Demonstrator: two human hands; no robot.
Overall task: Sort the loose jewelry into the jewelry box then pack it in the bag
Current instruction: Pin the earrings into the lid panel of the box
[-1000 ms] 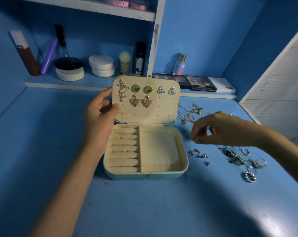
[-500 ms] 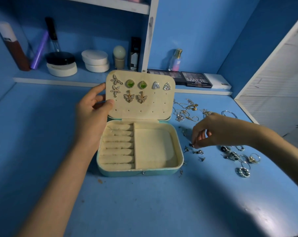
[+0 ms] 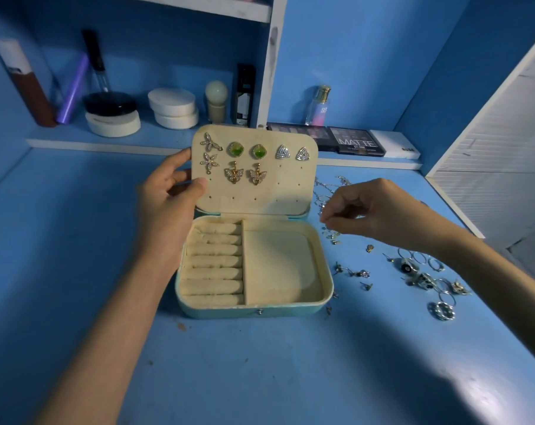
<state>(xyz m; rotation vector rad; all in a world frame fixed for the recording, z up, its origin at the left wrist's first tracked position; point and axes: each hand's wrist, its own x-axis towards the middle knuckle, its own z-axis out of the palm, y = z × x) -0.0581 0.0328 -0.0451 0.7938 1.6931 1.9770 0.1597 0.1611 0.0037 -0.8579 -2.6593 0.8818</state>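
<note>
The teal jewelry box (image 3: 260,311) stands open on the blue desk, with cream ring rolls on the left and a bare tray on the right. Its raised lid (image 3: 260,199) carries several pinned earrings (image 3: 235,149). My left hand (image 3: 165,207) grips the lid's left edge. My right hand (image 3: 373,210) hovers just right of the box, thumb and forefinger pinched on what looks like a tiny silver earring. Loose studs (image 3: 356,273), rings (image 3: 441,310) and thin chains (image 3: 327,187) lie scattered on the desk to the right. No bag is in view.
A low shelf behind the box holds cosmetics: round white jars (image 3: 172,107), a black tube (image 3: 244,93), a perfume bottle (image 3: 318,105) and a dark palette (image 3: 356,141). A white slatted panel (image 3: 499,167) borders the desk on the right.
My right hand dipped to the studs beside the box, then rose slightly toward the box with its fingertips pinched. My left hand stayed on the lid.
</note>
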